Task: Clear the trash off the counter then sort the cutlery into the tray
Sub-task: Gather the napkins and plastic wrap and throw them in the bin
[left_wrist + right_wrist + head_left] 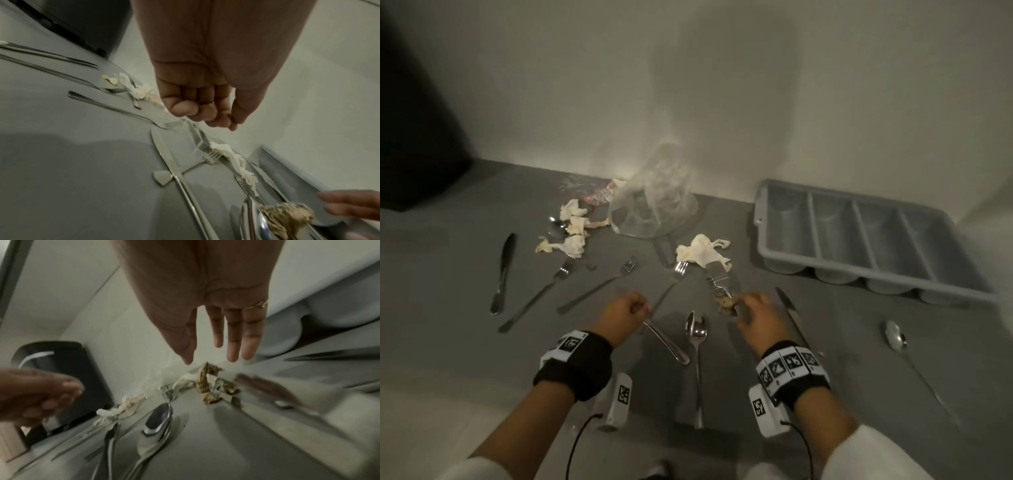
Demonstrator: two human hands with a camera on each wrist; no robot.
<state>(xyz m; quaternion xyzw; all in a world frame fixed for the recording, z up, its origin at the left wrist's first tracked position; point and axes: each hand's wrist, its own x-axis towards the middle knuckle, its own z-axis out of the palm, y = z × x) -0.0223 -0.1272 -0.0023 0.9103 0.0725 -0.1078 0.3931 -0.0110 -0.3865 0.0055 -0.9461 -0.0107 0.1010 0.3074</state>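
Right hand [756, 318]: fingers straight and slightly spread, tips over 1 brown scrap [726, 303]. Cannot tell if they touch it. Nothing gripped.

Left hand [626, 308]: fingers curled in toward the palm, nothing seen inside. It hovers over knife A [664, 342], which lies flat near the front edge of the counter [465, 257].

Between the hands: middle spoon [697, 342], handle toward the front edge. Could be 2 stacked, cannot tell.

Cutlery on the counter, counted:
- 3 knives: knife A, knife B [791, 318] just right of the right hand, knife C [503, 270] toward the left end.
- 3 clear forks: fork A [541, 291], fork B [599, 287], fork C [678, 270] with tines under the tissue.
- 1 more metal piece [717, 281] runs from the scrap to under the same tissue. Type unclear.
- 3 spoons: the middle spoon, right spoon [897, 337] near the right end, back spoon [556, 224] partly under the wads.

Trash:
- 1 large tissue [702, 253] mid-counter.
- 3 small wads [573, 233] clustered left of centre.
- 1 clear bag [654, 205] at the back edge against the wall.
- 1 reddish wrapper [595, 195] left of the bag.

Tray [765, 222]: grey, 4 compartments, at the back right corner, well apart from both hands.

Back left corner: 1 black box [414, 137].
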